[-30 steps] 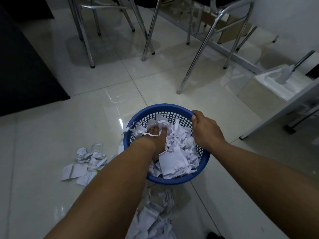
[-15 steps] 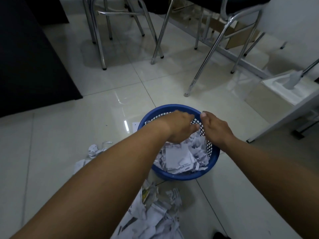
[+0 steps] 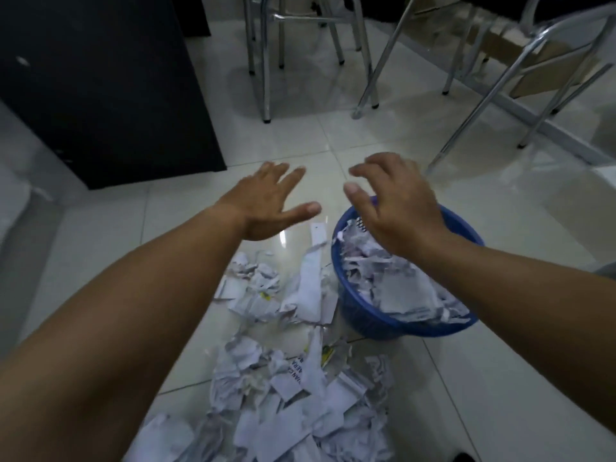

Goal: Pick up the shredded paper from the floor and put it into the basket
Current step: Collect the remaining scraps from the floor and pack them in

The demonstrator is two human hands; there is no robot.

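Note:
A round blue plastic basket (image 3: pixel 393 323) stands on the tiled floor, filled with torn white paper (image 3: pixel 396 288). A large heap of shredded paper (image 3: pixel 293 405) lies on the floor in front of it, and a smaller heap (image 3: pixel 266 291) lies just to its left. My left hand (image 3: pixel 266 205) hovers above the floor to the left of the basket, palm down, fingers spread, holding nothing. My right hand (image 3: pixel 396 201) hovers over the basket's far left rim, fingers apart and slightly curled, holding nothing.
A black cabinet (image 3: pixel 110 85) stands at the left. Metal chair legs (image 3: pixel 266 61) and a table frame (image 3: pixel 533 128) stand behind the basket. A cardboard box (image 3: pixel 533 61) sits under the table at the back right.
Both hands have come up out of the basket and moved left. The left hand has opened flat over the floor. The view has swung so the basket now sits at the right.

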